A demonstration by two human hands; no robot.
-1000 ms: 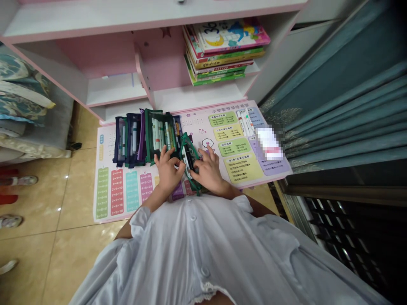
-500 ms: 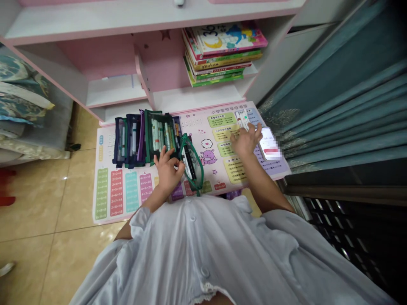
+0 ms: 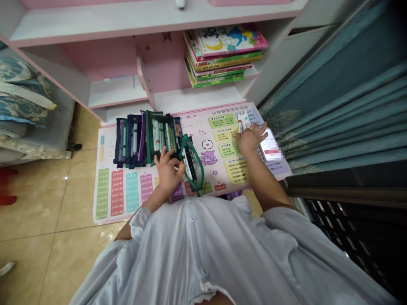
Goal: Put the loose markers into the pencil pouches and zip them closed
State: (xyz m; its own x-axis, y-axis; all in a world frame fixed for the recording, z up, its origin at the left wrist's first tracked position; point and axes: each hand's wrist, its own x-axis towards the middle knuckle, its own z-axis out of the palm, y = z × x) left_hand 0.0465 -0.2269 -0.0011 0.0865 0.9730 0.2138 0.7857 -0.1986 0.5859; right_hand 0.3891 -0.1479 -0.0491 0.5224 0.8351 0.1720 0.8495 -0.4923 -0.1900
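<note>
My left hand (image 3: pixel 169 170) pinches the left edge of an open green-edged mesh pouch (image 3: pixel 199 171), which holds black markers (image 3: pixel 190 164). My right hand (image 3: pixel 251 139) is at the near ends of several white markers (image 3: pixel 244 120) lying on the desk mat; its fingertips are on or close to them, and some fingers are spread. To the left of the pouch, a larger green case (image 3: pixel 153 114) lies open with pale markers (image 3: pixel 156 134) inside. Navy pouches (image 3: pixel 120 144) with more pens lie beside it, along with a purple zip edge (image 3: pixel 141 133).
A phone (image 3: pixel 269 145) with a lit screen lies right of my right hand. Printed mat (image 3: pixel 210 144) covers the desk. Behind it stands a pink and white shelf (image 3: pixel 197 99) with stacked books (image 3: pixel 222 55). A blue curtain (image 3: pixel 337 101) hangs at the right.
My right hand has moved slightly right, and its fingers have come down at the white markers. My left hand stays at the pouch edge.
</note>
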